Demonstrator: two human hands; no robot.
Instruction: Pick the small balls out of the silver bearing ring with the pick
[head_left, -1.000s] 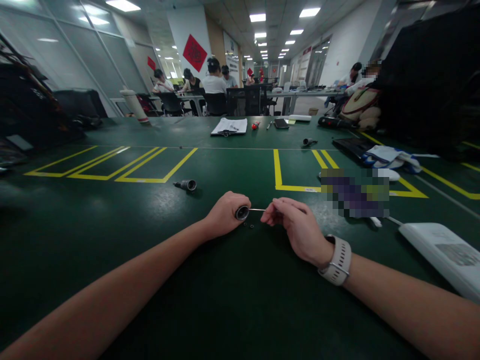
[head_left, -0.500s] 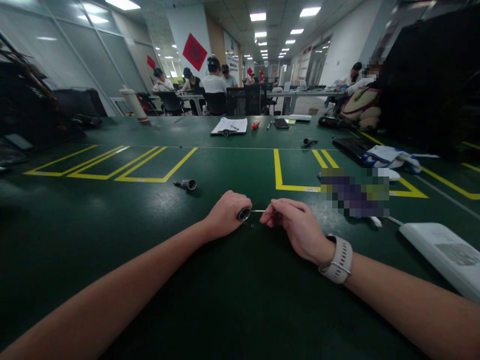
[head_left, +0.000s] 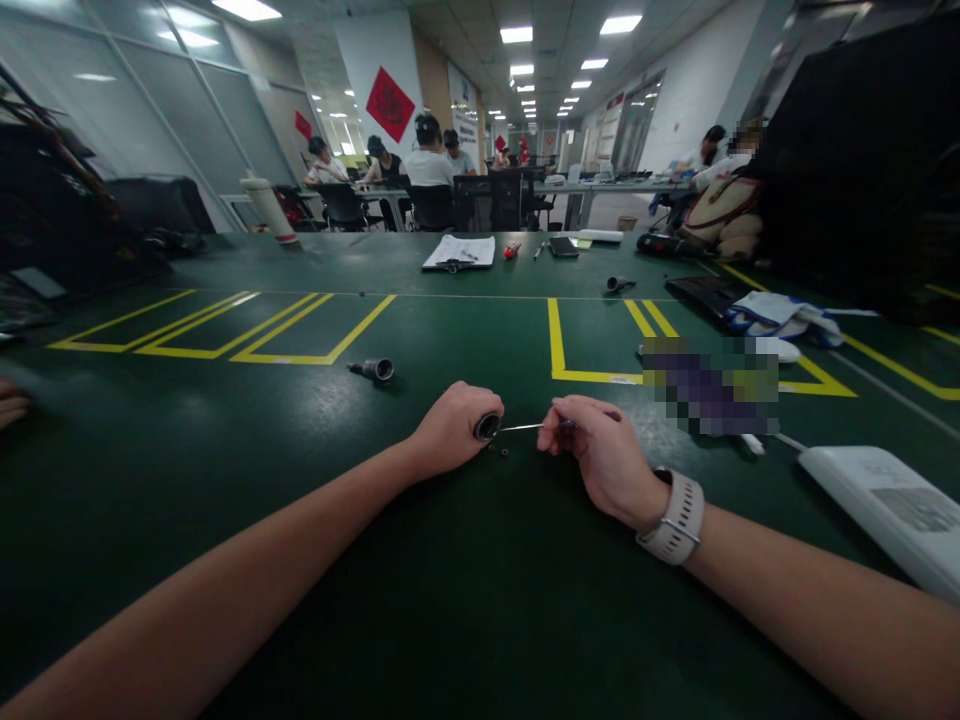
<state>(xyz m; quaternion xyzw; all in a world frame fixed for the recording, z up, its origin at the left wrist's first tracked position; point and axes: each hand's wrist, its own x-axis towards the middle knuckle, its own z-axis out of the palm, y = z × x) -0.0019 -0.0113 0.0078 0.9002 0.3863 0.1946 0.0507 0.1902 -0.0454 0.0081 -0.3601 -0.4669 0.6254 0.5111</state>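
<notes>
My left hand (head_left: 456,430) is wrapped round a dark cylindrical part (head_left: 487,428), its round open end facing right toward me. My right hand (head_left: 592,440), with a pale watch on the wrist, grips a thin metal tool (head_left: 521,428). The tool's tip reaches the rim of the part's opening; whether it is inside is too small to tell. Two tiny dark rings, one of them a small nut (head_left: 505,453), lie on the green table (head_left: 480,620) just below the part. A similar dark part (head_left: 373,370) lies to the left, beyond my left hand.
Another dark part (head_left: 618,285) lies farther back, near a clipboard (head_left: 459,252). At right are gloves (head_left: 784,315), a blurred purple item (head_left: 705,388) and a white device (head_left: 889,500). Another person's hand (head_left: 11,403) shows at the left edge.
My right hand has moved slightly right, and more of the tool's shaft shows, tilted a little. Another person's hand has appeared at the left edge.
</notes>
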